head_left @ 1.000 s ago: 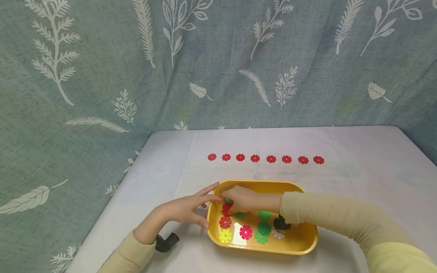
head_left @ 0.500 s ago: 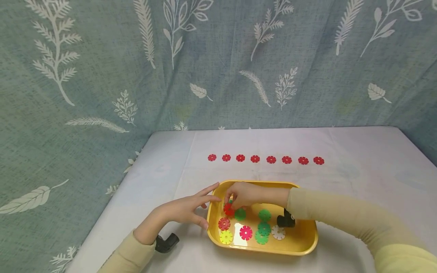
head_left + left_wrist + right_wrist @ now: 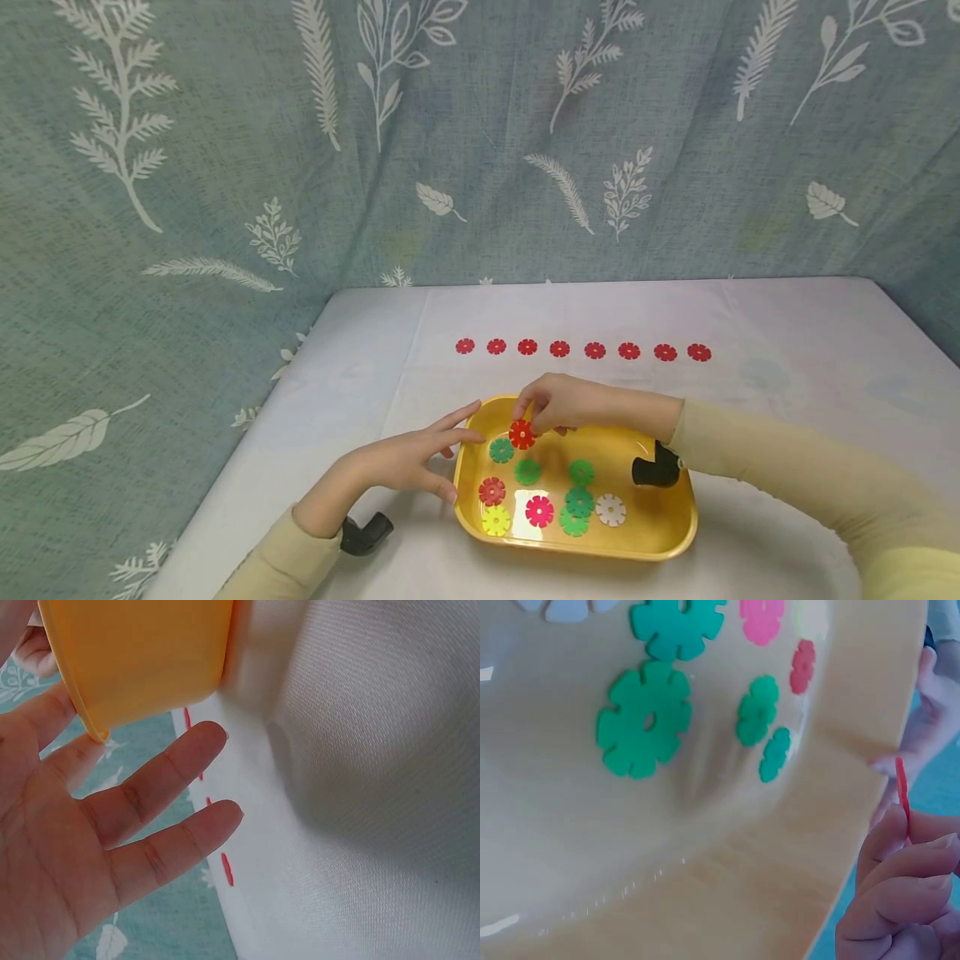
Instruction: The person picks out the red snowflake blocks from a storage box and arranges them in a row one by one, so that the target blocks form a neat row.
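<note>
My right hand (image 3: pixel 566 402) pinches a red notched plastic disc (image 3: pixel 522 434) between thumb and fingers, above the far left part of the yellow tray (image 3: pixel 630 546). In the right wrist view the held disc (image 3: pixel 901 784) shows edge-on at the fingertips. Fingers spread, my left hand (image 3: pixel 408 458) touches the tray's left rim; the left wrist view shows that hand (image 3: pixel 90 817) against the tray's outer wall (image 3: pixel 150 660). Inside lie several green discs (image 3: pixel 527 472), a white one (image 3: pixel 611 510), a yellow one (image 3: pixel 496 521), a pink one (image 3: pixel 539 512) and a dull red one (image 3: pixel 492 491).
Behind the tray, a row of several red discs (image 3: pixel 559 349) lies flat on the white tablecloth (image 3: pixel 787 400). A leaf-patterned green-blue curtain (image 3: pixel 480 150) hangs along the back and left. Black wrist-worn pieces (image 3: pixel 366 534) stick out by both wrists.
My right hand has lifted the red disc from the tray's left end and moved up and right with it, uncovering a green disc. My left hand has stayed put.
</note>
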`<action>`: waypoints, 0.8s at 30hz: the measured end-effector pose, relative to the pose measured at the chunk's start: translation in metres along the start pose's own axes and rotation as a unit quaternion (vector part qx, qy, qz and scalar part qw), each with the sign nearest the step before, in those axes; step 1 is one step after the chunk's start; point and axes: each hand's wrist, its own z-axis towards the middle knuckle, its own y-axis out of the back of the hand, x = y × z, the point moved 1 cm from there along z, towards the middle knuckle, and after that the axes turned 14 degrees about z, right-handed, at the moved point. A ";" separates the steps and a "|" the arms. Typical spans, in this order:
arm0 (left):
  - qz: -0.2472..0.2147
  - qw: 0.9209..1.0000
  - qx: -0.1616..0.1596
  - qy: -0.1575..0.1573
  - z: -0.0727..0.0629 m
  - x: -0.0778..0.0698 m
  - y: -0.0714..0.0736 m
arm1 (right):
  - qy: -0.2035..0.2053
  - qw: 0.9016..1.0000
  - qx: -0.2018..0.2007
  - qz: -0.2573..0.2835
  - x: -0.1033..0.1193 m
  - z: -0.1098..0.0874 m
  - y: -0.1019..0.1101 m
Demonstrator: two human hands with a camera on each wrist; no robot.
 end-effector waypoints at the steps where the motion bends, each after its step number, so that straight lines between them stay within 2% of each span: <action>1: 0.001 1.000 0.000 -0.001 0.000 0.000 0.000 | 0.000 1.000 -0.001 0.006 0.000 -0.002 0.003; 12: 0.001 1.000 0.000 0.001 0.000 0.000 0.001 | -0.001 0.997 -0.027 0.066 -0.005 -0.023 0.035; 24: -0.002 1.000 0.004 0.011 -0.001 -0.002 0.001 | 0.010 0.996 -0.050 0.080 -0.014 -0.050 0.068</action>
